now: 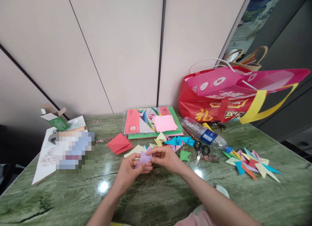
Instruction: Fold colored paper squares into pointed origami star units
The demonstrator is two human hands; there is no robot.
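Observation:
A small folded piece of purple paper (145, 157) is held up between my two hands, above the front middle of the table. My left hand (135, 164) grips its lower left side between thumb and fingers. At its upper right edge, my right hand (164, 157) pinches the paper with thumb and fingertips. Just behind them lie folded pieces in cream (135, 150), yellow (160, 139) and blue (179, 141). A red folded square (120, 143) rests to the left, and a green folded piece (185, 155) sits right of my right hand.
Black-handled scissors (201, 150) and a plastic bottle (207, 135) lie to the right, near a multicoloured paper star (253, 162). Coloured paper packs (146, 122) with pink sheets (165, 123) are at the back. A red bag (216, 99) stands back right; a white board (42, 164) lies left.

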